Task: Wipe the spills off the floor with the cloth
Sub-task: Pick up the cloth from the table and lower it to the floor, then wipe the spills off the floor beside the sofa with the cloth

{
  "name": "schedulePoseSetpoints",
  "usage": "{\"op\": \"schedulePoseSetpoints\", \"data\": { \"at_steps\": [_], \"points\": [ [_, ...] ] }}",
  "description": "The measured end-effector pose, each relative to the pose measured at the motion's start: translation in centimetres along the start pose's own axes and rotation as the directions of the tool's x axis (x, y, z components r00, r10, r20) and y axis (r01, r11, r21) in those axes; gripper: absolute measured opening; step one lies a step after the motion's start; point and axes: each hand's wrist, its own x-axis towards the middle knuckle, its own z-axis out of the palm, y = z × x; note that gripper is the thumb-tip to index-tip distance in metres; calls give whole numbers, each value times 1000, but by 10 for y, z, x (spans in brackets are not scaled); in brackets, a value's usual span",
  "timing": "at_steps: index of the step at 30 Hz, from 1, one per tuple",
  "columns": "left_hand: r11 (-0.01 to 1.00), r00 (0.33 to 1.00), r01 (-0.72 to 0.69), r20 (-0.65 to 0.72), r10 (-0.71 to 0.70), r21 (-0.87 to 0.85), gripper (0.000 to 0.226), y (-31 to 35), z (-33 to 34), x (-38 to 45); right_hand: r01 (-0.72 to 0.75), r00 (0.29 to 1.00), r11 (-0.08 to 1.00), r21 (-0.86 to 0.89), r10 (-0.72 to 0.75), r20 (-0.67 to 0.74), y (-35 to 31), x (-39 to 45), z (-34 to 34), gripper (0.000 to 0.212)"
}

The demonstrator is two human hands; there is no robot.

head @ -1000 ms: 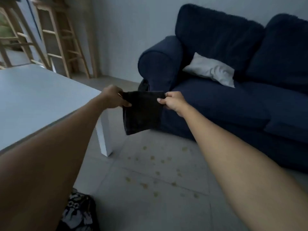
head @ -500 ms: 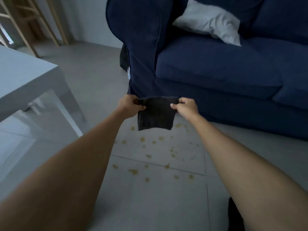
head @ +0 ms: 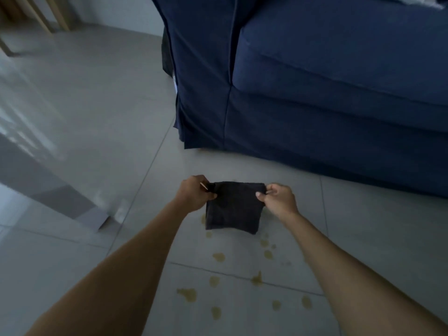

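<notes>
black cloth (head: 233,207), no label visible, pinched by left hand (head: 196,193) and right hand (head: 278,199).

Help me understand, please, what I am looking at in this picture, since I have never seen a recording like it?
There is no machine here. A person wears a camera on the head, so the one view looks forward and down along both bare arms. The left hand and the right hand each pinch a top corner of a dark folded cloth, which hangs between them low over the grey tiled floor. Yellowish spill spots dot the tiles below and nearer the person; the wiping has not begun. Behind stands a navy blue sofa. At the left, a blurred pale table leg shows.
</notes>
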Motion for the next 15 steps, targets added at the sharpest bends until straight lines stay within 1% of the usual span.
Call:
{"op": "schedulePoseSetpoints", "data": {
  "at_steps": [2, 4, 10, 13, 15],
  "points": [
    [1000, 1000, -9, 1, 9, -6, 32, -2, 7, 27, 8, 999, 1000, 2, -8, -35, 4, 23, 10, 9],
    [1000, 1000, -22, -17, 21, -19, 31, -4, 16, 55, 21, 996, 1000, 7, -21, -87, 7, 47, 21, 10],
    [995, 988, -88, -127, 82, -42, 28, -2, 31, 121, 71, 971, 997, -11, -71, -226, 11, 111, 49, 10],
    [995, 985, -97, -146, 95, -7, 27, -5, 38, 145, 65, 964, 995, -73, -81, -254, 14, 128, 60, 8],
    [995, 989, -87, -120, 92, 43, 26, -12, 46, 156, 53, 959, 992, -116, -83, -272, 18, 136, 68, 15]
  ]
}}
